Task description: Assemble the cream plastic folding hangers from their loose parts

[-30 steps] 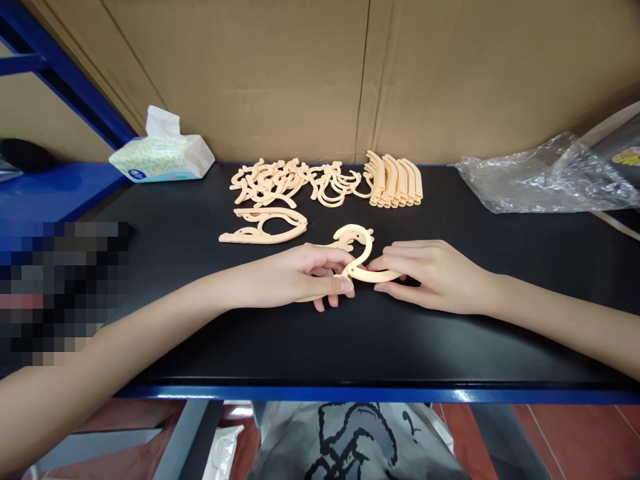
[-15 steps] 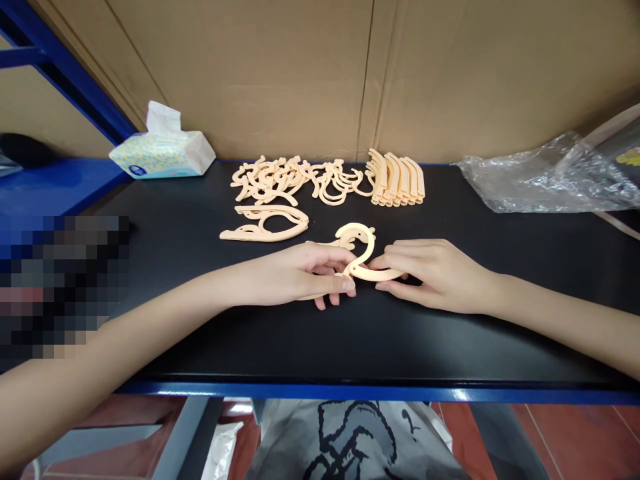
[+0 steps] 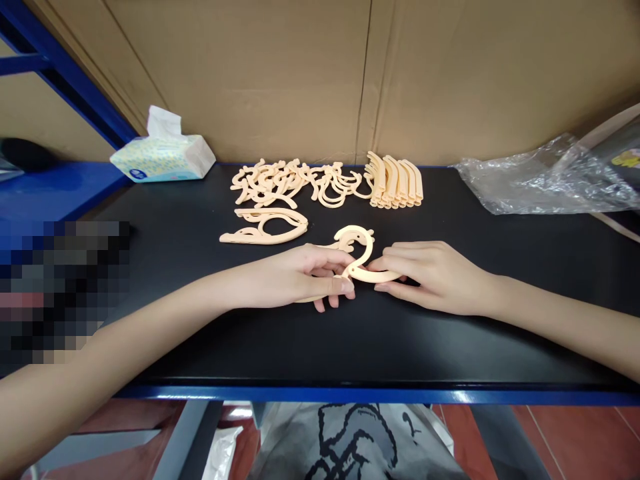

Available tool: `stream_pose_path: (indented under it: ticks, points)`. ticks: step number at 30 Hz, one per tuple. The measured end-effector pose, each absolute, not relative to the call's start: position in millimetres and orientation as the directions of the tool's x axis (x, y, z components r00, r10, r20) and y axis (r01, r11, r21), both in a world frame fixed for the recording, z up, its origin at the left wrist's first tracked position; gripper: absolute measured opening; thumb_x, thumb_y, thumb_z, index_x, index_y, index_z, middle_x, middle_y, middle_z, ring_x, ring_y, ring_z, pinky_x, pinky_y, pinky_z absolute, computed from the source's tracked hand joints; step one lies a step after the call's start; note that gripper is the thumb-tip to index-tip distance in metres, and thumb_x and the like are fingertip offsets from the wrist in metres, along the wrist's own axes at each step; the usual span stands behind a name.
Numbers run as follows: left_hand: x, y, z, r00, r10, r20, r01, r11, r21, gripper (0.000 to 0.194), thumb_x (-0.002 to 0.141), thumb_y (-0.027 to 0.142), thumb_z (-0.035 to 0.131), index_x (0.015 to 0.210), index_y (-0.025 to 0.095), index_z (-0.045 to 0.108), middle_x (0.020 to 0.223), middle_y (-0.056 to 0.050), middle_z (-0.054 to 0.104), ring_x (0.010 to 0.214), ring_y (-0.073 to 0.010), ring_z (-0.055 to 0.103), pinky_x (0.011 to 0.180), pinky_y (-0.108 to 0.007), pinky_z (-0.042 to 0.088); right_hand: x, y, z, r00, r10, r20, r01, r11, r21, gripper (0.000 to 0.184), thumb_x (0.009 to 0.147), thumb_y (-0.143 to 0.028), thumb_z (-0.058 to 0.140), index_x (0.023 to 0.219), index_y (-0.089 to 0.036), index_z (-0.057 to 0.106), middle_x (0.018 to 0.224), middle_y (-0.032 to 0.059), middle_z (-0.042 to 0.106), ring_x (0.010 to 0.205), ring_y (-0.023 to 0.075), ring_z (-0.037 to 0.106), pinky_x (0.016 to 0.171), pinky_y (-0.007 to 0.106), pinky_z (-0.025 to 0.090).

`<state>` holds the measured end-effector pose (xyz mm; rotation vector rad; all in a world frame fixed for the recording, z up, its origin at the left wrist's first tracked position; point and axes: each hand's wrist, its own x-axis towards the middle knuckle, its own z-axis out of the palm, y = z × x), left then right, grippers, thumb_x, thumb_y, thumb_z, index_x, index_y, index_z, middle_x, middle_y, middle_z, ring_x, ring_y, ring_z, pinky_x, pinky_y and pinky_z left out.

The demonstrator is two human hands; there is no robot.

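Note:
Between my two hands is a cream plastic folding hanger (image 3: 367,252), its curved hook pointing away from me. My left hand (image 3: 313,279) grips it near the joint below the hook, thumb on top. The fingers of my right hand (image 3: 425,277) are closed round the arm on the right side. Part of the left arm is hidden under my left hand. Just behind the hook lies another cream piece (image 3: 345,244), partly covered. Farther left, folded hangers (image 3: 265,227) rest on the black tabletop (image 3: 300,347).
At the back lie a heap of small cream curved parts (image 3: 270,180), several hooks (image 3: 333,187) and a stack of curved hanger arms (image 3: 395,180). A tissue pack (image 3: 165,157) stands back left, a clear plastic bag (image 3: 540,177) back right. Cardboard (image 3: 240,80) rises behind.
Both hands keep the same hold on the hanger. The whole view has shifted very slightly; nothing else visibly moves.

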<state>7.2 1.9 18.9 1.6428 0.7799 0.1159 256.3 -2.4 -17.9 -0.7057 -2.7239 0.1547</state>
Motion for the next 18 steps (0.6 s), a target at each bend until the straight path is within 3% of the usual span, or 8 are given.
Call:
stream_pose_path:
  ticks: [9, 18]
  points:
    - [7.2, 4.2, 16.0, 0.779, 0.551, -0.300, 0.386, -0.045, 0.921, 0.022, 0.097, 0.031, 0.049, 0.103, 0.013, 0.061, 0.093, -0.003, 0.059, 0.076, -0.0101, 0.058, 0.061, -0.018, 0.053, 255.9, -3.7, -16.9, -0.815, 0.502, 0.289, 0.474, 0.865, -0.164, 0.030, 0.101, -0.038, 0.042, 0.103, -0.017, 0.064, 0.079, 0.0012, 0.063, 0.070, 0.0128, 0.059, 0.060, 0.024, 0.038]
    - [10.0, 4.1, 15.5, 0.745, 0.597, -0.297, 0.355, 0.022, 0.934, 0.026, 0.096, 0.031, 0.051, 0.113, 0.014, 0.060, 0.087, 0.000, 0.058, 0.068, -0.0079, 0.056, 0.057, -0.017, 0.053, 256.8, -4.6, -17.7, -0.819, 0.487, 0.304, 0.461, 0.873, -0.158, 0.029, 0.101, -0.035, 0.041, 0.100, -0.017, 0.065, 0.076, 0.0004, 0.061, 0.068, 0.0111, 0.056, 0.058, 0.022, 0.035]
